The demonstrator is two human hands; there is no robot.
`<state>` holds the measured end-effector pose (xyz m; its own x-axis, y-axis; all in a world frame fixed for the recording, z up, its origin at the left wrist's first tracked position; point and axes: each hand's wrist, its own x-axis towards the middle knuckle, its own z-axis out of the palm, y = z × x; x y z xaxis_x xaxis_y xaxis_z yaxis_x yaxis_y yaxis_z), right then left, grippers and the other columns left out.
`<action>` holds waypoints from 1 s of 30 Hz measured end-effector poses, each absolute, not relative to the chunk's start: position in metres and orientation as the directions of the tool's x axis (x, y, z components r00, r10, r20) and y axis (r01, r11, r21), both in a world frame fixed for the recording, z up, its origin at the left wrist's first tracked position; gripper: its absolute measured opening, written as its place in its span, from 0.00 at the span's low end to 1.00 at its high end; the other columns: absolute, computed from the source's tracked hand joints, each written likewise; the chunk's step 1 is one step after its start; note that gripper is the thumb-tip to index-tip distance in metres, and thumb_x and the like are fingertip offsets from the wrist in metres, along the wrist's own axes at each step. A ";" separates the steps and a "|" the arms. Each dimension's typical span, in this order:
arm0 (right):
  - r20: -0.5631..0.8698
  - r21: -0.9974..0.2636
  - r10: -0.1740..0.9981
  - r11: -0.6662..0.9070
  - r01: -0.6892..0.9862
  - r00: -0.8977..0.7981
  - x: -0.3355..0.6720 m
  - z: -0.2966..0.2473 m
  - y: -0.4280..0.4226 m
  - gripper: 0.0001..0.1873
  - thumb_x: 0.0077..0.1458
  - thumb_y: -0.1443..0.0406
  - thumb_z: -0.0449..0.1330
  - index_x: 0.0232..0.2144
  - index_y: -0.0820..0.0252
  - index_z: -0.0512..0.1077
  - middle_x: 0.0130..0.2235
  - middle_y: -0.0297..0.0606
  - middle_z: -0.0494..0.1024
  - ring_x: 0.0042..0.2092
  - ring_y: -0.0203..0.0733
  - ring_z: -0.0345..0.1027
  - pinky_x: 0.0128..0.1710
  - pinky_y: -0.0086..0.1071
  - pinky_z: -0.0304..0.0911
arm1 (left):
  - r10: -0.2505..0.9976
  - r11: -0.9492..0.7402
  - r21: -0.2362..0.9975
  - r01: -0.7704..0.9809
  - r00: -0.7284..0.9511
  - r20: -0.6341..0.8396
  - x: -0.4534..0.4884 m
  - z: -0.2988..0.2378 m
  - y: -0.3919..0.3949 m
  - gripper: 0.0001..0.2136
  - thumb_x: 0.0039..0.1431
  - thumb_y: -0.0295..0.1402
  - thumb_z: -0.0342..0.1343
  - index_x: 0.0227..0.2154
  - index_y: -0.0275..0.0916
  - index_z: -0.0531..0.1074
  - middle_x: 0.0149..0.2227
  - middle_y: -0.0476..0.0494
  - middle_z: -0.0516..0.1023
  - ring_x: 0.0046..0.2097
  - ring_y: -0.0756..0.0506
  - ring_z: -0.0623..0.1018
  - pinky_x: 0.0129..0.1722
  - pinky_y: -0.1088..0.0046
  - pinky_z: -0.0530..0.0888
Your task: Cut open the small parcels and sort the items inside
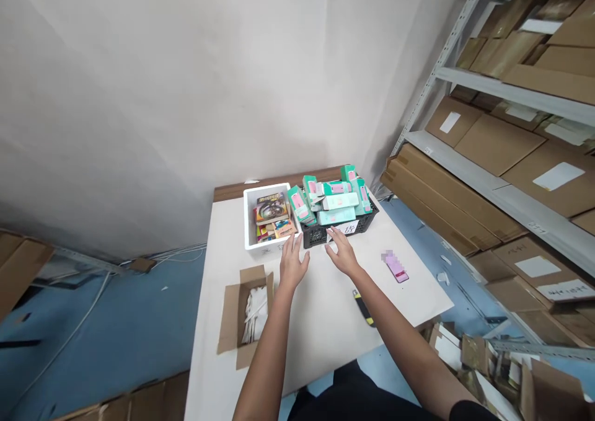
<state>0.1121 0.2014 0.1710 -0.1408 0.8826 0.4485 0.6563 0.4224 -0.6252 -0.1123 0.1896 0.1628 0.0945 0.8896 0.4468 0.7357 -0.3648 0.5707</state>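
My left hand [292, 262], its fingers apart and holding nothing, reaches over the table near the front wall of a white bin [248, 222]. Inside that bin lie a dark-covered book [271, 209] and several colourful items. My right hand [343, 252] is at the front of a black basket [316, 237], fingers spread, near a white paper label [348, 227] on it; whether they touch, I cannot tell. Several green and pink boxes [338, 201] are heaped in the basket. Left of my left forearm stands an open cardboard box [230, 315] with white pieces [255, 312] inside.
A pink phone-like item [396, 267] lies on the table [320, 328] at the right. Beside my right forearm is a black and yellow tool [363, 308]. Metal shelving [493, 179] with cardboard cartons stands at the right, and a wall is behind the table.
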 end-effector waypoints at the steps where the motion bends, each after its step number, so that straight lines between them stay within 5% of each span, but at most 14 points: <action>1: 0.429 -0.631 0.891 0.412 0.658 -0.146 0.101 0.165 0.190 0.29 0.69 0.61 0.57 0.70 0.51 0.66 0.70 0.46 0.67 0.71 0.52 0.59 0.71 0.53 0.58 | 0.898 -0.351 0.575 0.739 0.093 0.430 -0.126 0.157 0.177 0.29 0.69 0.36 0.54 0.72 0.44 0.60 0.73 0.34 0.62 0.72 0.34 0.63 0.70 0.47 0.66; 12: 0.137 -0.684 0.885 0.409 0.603 -0.445 -0.077 0.088 0.061 0.33 0.62 0.68 0.59 0.69 0.57 0.67 0.72 0.51 0.62 0.73 0.51 0.57 0.70 0.49 0.60 | 1.000 0.002 0.573 0.820 0.005 -0.011 -0.286 0.080 0.027 0.26 0.66 0.29 0.51 0.67 0.39 0.68 0.65 0.34 0.74 0.68 0.37 0.71 0.69 0.53 0.68; 18: -0.197 -0.559 0.791 0.395 0.729 -0.579 -0.123 0.038 0.012 0.33 0.52 0.70 0.71 0.61 0.59 0.75 0.75 0.55 0.54 0.76 0.66 0.45 0.72 0.61 0.51 | 0.943 0.165 0.407 0.899 -0.022 -0.333 -0.312 0.033 -0.036 0.29 0.53 0.33 0.69 0.59 0.41 0.75 0.76 0.30 0.55 0.76 0.29 0.55 0.64 0.52 0.73; 20: -0.261 -0.503 0.786 0.385 0.774 -0.561 -0.117 0.027 0.003 0.29 0.51 0.71 0.72 0.56 0.59 0.78 0.77 0.53 0.50 0.77 0.68 0.40 0.72 0.64 0.48 | 0.957 0.139 0.398 0.907 -0.020 -0.289 -0.307 0.025 -0.046 0.21 0.55 0.32 0.67 0.54 0.43 0.78 0.78 0.35 0.52 0.77 0.30 0.53 0.62 0.52 0.74; 23: -0.221 -0.480 0.843 0.343 0.807 -0.490 -0.100 0.019 -0.005 0.15 0.56 0.73 0.68 0.47 0.61 0.82 0.77 0.49 0.49 0.78 0.65 0.37 0.71 0.61 0.51 | 0.985 0.119 0.391 0.913 -0.059 -0.162 -0.294 0.024 -0.049 0.11 0.62 0.30 0.60 0.45 0.44 0.81 0.75 0.40 0.60 0.76 0.31 0.58 0.65 0.48 0.72; 30: 0.033 -0.539 0.976 0.198 0.818 -0.215 -0.034 0.037 -0.007 0.03 0.59 0.71 0.68 0.37 0.62 0.83 0.76 0.51 0.52 0.77 0.62 0.42 0.71 0.57 0.56 | 0.998 -0.062 0.448 0.892 0.054 0.031 -0.234 0.058 -0.024 0.10 0.66 0.29 0.56 0.41 0.47 0.82 0.72 0.46 0.66 0.76 0.32 0.55 0.70 0.43 0.66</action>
